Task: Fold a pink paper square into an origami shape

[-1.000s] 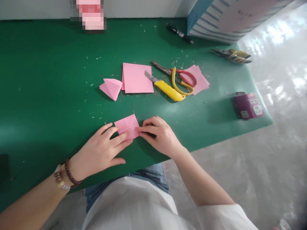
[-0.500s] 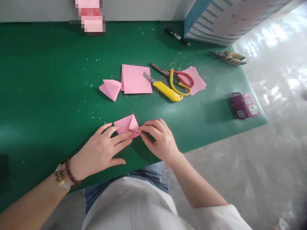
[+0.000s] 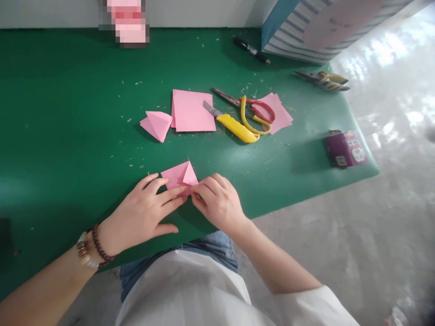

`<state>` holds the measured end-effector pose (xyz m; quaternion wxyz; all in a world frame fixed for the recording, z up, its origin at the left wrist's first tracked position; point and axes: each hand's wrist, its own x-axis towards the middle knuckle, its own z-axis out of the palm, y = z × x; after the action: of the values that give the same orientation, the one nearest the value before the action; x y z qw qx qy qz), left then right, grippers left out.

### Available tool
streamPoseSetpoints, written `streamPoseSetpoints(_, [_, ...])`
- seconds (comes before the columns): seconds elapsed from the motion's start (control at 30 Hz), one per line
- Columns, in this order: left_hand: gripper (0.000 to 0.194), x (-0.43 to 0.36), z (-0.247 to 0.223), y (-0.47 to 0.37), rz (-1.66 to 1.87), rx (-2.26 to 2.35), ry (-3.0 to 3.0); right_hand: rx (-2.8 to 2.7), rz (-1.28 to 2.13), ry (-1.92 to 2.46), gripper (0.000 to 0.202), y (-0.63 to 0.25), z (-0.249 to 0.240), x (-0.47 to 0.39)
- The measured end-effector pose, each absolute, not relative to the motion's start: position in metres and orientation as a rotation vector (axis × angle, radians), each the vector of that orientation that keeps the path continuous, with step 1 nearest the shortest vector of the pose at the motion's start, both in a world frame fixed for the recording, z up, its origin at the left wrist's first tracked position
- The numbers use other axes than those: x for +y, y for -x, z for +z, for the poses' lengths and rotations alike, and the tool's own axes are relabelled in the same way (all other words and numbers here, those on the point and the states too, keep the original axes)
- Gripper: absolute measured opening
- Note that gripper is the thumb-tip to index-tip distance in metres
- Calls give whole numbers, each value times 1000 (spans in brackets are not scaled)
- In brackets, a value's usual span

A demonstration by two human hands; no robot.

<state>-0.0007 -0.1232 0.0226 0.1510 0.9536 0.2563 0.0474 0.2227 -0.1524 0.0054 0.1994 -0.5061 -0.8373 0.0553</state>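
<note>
Printing on the blue striped box (image 3: 299,31) is too blurred to be read. Near the front edge of the green table (image 3: 68,113), a small folded pink paper (image 3: 178,175) is pressed flat under the spread fingers of the left hand (image 3: 142,215). Its right corner is pinched by the curled right hand (image 3: 217,203). Yellow-handled scissors (image 3: 251,113) lie beyond.

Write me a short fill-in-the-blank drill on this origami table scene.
1. Both hands press a small folded paper piece coloured ____.
2. The beaded bracelet sits on the ____ wrist.
3. The utility knife beside the scissors has a ____ handle.
4. The purple box lies near the table's ____ edge.

Missing words: pink; left; yellow; right
</note>
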Motion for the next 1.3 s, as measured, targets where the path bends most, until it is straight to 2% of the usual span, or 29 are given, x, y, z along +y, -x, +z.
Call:
streamPoseSetpoints(0.37, [55,-124,23,1,99,739,-2739,-2251,341,1399,17,-223,1,-155])
streamPoseSetpoints(0.47, [57,-123,23,1,93,729,-2734,-2066,416,1393,12,-230,8,-150])
streamPoseSetpoints(0.57, [58,-123,23,1,101,725,-2721,-1900,378,1492,17,-243,15,-145])
streamPoseSetpoints(0.8, [67,-123,24,1,109,751,-2739,-2134,358,1440,11,-233,9,-142])
streamPoseSetpoints(1.13, [68,-123,24,0,153,741,-2747,-2209,396,1443,28,-234,3,-146])
streamPoseSetpoints(1.3, [67,-122,25,0,137,728,-2753,-2207,421,1438,29,-234,4,-146])
